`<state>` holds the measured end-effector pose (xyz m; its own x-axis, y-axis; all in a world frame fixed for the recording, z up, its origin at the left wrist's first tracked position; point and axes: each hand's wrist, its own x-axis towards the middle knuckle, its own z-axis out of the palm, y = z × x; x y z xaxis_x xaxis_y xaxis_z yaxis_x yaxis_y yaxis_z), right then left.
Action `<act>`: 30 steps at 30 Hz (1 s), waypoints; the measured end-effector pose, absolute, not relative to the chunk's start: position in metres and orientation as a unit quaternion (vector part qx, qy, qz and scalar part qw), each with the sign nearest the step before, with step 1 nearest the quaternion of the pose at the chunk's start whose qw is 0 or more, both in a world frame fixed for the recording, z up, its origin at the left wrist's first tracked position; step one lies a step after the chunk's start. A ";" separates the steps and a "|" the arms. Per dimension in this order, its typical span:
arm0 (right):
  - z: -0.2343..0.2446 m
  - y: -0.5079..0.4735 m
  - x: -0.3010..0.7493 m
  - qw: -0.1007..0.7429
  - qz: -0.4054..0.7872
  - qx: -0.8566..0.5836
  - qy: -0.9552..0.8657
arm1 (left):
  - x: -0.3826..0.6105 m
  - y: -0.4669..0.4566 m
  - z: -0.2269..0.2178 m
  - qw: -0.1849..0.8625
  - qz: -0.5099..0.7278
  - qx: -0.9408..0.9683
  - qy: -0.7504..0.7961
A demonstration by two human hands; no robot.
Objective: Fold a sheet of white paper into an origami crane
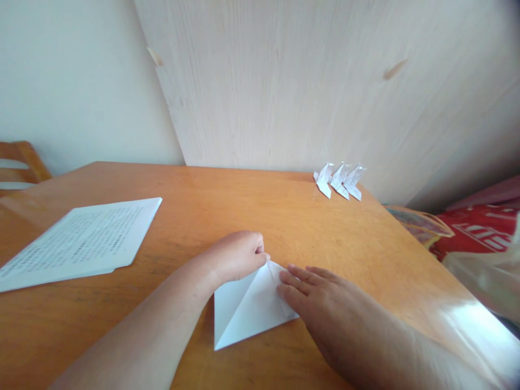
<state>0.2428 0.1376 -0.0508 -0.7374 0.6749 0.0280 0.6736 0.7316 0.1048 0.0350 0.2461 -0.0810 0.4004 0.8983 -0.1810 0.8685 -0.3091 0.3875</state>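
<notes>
A sheet of white paper (252, 309) with folds in it lies on the wooden table in front of me. One diagonal crease runs from its near left corner up to its far tip. My left hand (239, 257) is at that far tip, fingers curled in and thumb against the paper's point, so it is closed on the sheet. Flat on the right part of the paper rests my right hand (314, 298), its fingers stretched out. It covers the sheet's right edge.
Printed sheets (89, 235) lie stacked on the left of the table (195, 211). Three folded paper figures (339, 181) stand at the far right corner. A wooden chair (24, 162) is at the left, and a red bag (479, 230) sits beyond the right edge.
</notes>
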 end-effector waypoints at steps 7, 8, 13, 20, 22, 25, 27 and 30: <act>-0.057 0.140 0.248 -0.020 0.045 0.360 0.932 | 0.036 0.246 -0.082 0.209 0.032 0.810 0.548; -0.057 0.139 0.248 -0.015 0.055 0.368 0.928 | 0.037 0.246 -0.082 0.208 0.032 0.810 0.548; -0.054 0.136 0.244 0.001 0.074 0.384 0.920 | 0.038 0.246 -0.081 0.205 0.040 0.814 0.542; -0.058 0.130 0.240 -0.009 0.057 0.409 0.911 | 0.040 0.245 -0.080 0.204 0.049 0.808 0.550; -0.061 0.127 0.241 -0.011 0.048 0.415 0.909 | 0.040 0.245 -0.081 0.208 0.049 0.808 0.550; -0.067 0.124 0.241 -0.016 0.032 0.428 0.903 | 0.039 0.247 -0.081 0.220 0.042 0.807 0.547; -0.069 0.122 0.241 -0.018 0.022 0.438 0.899 | 0.039 0.248 -0.082 0.224 0.039 0.806 0.546; -0.070 0.121 0.240 -0.012 0.005 0.447 0.894 | 0.039 0.248 -0.083 0.218 0.039 0.807 0.548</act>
<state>0.2401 0.1208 -0.0698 -0.5997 0.7998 0.0257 0.8000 0.6000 -0.0023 0.0394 0.2480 -0.0825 0.3974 0.9007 -0.1757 0.8665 -0.3052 0.3951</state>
